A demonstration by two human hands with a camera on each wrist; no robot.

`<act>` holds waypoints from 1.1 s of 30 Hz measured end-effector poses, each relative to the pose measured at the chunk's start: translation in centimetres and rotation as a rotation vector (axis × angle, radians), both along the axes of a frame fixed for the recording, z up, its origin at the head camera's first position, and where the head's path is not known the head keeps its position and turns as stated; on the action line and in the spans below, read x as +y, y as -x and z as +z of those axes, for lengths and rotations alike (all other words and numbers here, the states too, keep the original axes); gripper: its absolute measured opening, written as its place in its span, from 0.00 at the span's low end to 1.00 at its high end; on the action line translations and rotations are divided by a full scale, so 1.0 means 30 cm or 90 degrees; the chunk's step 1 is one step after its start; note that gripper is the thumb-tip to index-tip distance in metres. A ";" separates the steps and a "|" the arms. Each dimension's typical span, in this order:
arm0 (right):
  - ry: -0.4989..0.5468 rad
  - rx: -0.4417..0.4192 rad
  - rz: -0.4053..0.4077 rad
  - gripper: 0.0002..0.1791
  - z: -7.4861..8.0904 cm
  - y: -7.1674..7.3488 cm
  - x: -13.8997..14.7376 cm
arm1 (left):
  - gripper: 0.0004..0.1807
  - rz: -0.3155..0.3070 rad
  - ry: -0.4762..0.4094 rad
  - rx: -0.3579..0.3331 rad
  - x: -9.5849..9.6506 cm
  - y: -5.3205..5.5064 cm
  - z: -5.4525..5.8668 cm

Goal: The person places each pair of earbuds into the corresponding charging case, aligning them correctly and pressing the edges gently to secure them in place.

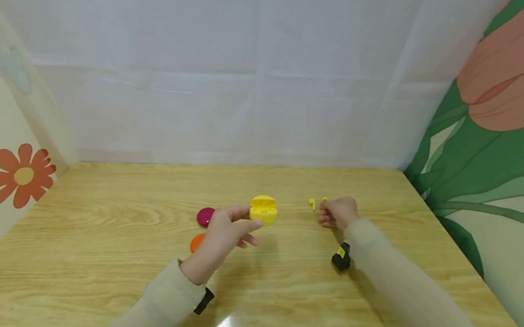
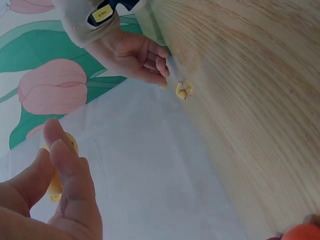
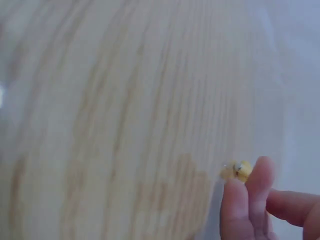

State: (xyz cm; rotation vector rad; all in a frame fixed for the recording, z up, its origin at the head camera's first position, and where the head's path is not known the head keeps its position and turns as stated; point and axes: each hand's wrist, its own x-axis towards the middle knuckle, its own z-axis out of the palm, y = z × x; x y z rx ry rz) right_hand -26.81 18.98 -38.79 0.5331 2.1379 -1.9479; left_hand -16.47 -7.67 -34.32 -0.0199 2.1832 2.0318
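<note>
My left hand (image 1: 228,229) holds a yellow earbud case (image 1: 263,216) above the table, its lid raised. In the left wrist view its thumb and fingers pinch the case, mostly hiding it. Over the table at the right, my right hand (image 1: 339,212) pinches a yellow earbud (image 1: 325,198) between thumb and fingertips; the fingers cover most of it. Another yellow earbud (image 1: 312,203) lies on the wood just left of those fingertips. The right wrist view shows that lying earbud (image 3: 243,170) just beyond the fingers.
A magenta round object (image 1: 205,216) and an orange round object (image 1: 197,242) lie on the wooden table (image 1: 104,253), partly behind the left hand. A white cloth (image 1: 204,72) hangs at the table's back edge. Floral panels (image 1: 519,174) stand at both sides.
</note>
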 end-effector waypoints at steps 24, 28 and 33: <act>0.027 0.088 0.091 0.23 0.146 -0.195 -0.063 | 0.19 0.009 -0.007 0.005 0.014 -0.006 0.002; 0.038 0.098 0.092 0.21 0.173 -0.220 -0.084 | 0.19 0.014 -0.001 0.001 0.017 -0.002 0.003; 0.048 0.121 0.091 0.16 0.199 -0.250 -0.099 | 0.19 0.013 -0.004 -0.004 0.024 0.000 0.007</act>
